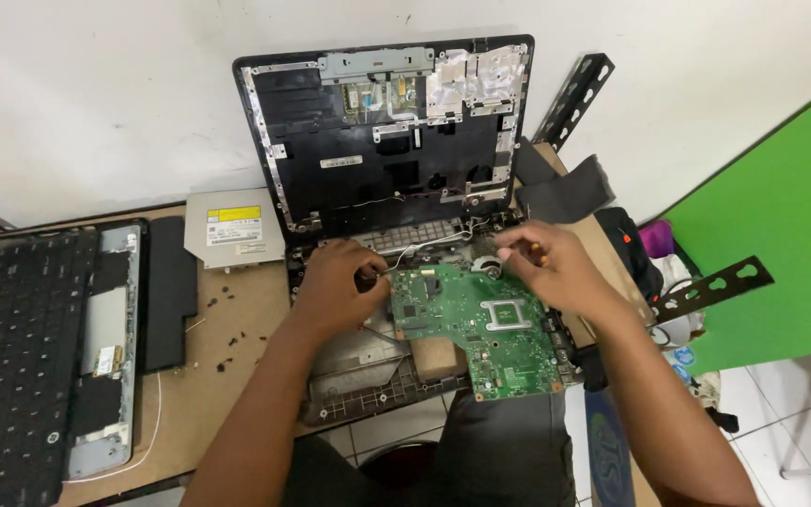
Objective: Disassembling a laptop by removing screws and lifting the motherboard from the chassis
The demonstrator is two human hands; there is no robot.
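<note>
Nearest us, our two forearms reached up from six o'clock over the edge of the brown worktop (237, 347). Between them lay the green circuit board (481, 329), resting tilted in the stripped laptop base (359, 376), its lower edge toward five o'clock. Our left hand (335, 286) sat curled at the board's nine o'clock corner, fingers bent down onto that edge; whether it pinched the board or only pressed it, we could not tell. Our right hand (551, 268) hovered at the board's one o'clock corner, fingers drawn together near the thin white cable (424, 244); what it gripped, if anything, stayed hidden.

At nine o'clock on the worktop lay the detached keyboard (16, 366) beside a grey palm-rest panel (105, 347), with small black screws (227, 329) scattered between them and the base. Farther back, at eleven o'clock, sat a silver optical drive (232, 228). At twelve o'clock the empty lid shell (387, 131) stood upright against the white wall (96, 94). A green panel (781, 244) filled three o'clock.
</note>
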